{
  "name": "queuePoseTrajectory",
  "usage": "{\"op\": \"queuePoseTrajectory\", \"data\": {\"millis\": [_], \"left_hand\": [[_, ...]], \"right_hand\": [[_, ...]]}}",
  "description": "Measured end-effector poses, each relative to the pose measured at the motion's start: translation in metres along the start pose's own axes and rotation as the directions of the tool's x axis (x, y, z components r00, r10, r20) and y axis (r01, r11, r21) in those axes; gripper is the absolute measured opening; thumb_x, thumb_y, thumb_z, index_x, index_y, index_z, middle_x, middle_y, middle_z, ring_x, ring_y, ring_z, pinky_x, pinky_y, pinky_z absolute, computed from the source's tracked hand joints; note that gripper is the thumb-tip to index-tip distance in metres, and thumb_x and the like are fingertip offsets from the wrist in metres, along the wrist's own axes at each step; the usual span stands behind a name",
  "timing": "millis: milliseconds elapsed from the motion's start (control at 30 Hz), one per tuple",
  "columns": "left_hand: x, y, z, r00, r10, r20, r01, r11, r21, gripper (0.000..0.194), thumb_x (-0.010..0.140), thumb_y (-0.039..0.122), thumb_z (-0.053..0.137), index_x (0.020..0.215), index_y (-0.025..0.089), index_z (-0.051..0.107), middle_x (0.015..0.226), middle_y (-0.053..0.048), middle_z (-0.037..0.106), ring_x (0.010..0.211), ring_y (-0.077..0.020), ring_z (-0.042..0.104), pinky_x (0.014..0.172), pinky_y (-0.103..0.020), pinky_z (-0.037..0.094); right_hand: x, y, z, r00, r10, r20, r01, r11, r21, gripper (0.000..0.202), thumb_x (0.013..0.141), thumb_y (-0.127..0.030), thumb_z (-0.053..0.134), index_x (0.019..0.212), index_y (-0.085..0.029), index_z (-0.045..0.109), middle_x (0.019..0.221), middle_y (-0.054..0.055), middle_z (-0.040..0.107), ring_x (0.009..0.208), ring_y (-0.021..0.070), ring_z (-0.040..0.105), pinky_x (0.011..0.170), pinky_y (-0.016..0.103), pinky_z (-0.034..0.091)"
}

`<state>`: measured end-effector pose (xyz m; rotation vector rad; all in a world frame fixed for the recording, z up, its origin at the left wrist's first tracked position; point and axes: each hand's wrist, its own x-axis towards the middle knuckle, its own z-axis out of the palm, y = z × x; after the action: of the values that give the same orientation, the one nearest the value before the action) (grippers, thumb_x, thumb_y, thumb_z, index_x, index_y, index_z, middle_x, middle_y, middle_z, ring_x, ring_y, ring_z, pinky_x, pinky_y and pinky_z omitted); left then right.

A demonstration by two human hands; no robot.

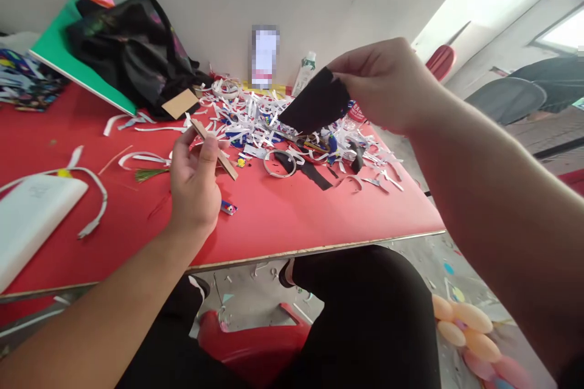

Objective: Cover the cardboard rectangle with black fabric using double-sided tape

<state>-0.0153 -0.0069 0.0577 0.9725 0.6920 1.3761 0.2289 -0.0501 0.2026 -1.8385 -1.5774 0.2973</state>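
My left hand [196, 185] is closed on a thin tan strip [227, 165], perhaps wood or cardboard, tilted between thumb and fingers. Raised to the right, my right hand [376, 82] pinches a dark black piece [314, 103] of paper or cloth by its upper edge. The black piece hangs over a pile of white paper strips [249, 112] on the red table [292, 219]. Below it are a pale ring [280, 164] and another black scrap [317, 176]. A small blue printed scrap [229, 208] lies beside my left wrist.
A black bag [132, 42] leans over a green board [59, 55] at the back left. A white box-shaped device [41, 219] and a cable [103, 194] lie at left. A lit phone [265, 58] and a white bottle [305, 73] stand by the wall.
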Motion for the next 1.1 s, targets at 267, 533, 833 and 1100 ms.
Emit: {"op": "queuePoseTrajectory", "data": {"millis": [267,533,833,1100], "left_hand": [[-0.003,0.022,-0.005,0.994,0.100,-0.032,-0.099,0.995,0.016,0.014,0.106,0.038,0.067,0.112,0.025,0.067,0.095,0.001,0.075,0.089,-0.0144,0.071,0.071,-0.027,0.055],[-0.012,0.022,-0.005,0.991,0.108,0.073,-0.110,0.994,0.025,0.020,0.101,0.039,0.076,0.117,0.028,0.072,0.098,0.001,0.076,0.102,-0.0166,0.071,0.078,-0.027,0.056],[-0.003,0.008,-0.012,0.929,0.333,0.161,-0.354,0.926,0.129,0.050,0.084,0.050,0.091,0.125,0.028,0.072,0.106,-0.004,0.081,0.107,-0.0213,0.073,0.077,-0.031,0.057],[0.005,0.007,-0.019,0.773,0.532,0.345,-0.624,0.736,0.262,0.037,0.093,0.043,0.085,0.128,0.036,0.077,0.118,0.002,0.080,0.102,-0.0201,0.076,0.085,-0.043,0.064]], "right_hand": [[-0.121,0.015,0.061,0.849,-0.514,0.123,0.505,0.722,-0.474,0.023,0.105,-0.017,0.060,0.104,-0.022,0.083,0.108,0.007,0.087,0.099,0.0266,0.084,0.092,0.043,0.067],[-0.167,0.053,0.095,0.819,-0.491,0.297,0.574,0.685,-0.448,0.038,0.105,-0.007,0.052,0.137,-0.015,0.071,0.140,0.016,0.075,0.127,0.0302,0.075,0.103,0.046,0.066],[-0.165,0.059,0.127,0.966,-0.258,-0.021,0.256,0.965,-0.063,0.026,0.110,-0.021,0.056,0.116,-0.018,0.081,0.108,0.008,0.087,0.093,0.0214,0.085,0.088,0.031,0.069],[-0.188,0.053,0.133,0.907,-0.417,0.059,0.421,0.897,-0.134,0.032,0.111,-0.026,0.055,0.130,-0.011,0.077,0.132,0.013,0.079,0.126,0.0276,0.075,0.112,0.043,0.061]]}}
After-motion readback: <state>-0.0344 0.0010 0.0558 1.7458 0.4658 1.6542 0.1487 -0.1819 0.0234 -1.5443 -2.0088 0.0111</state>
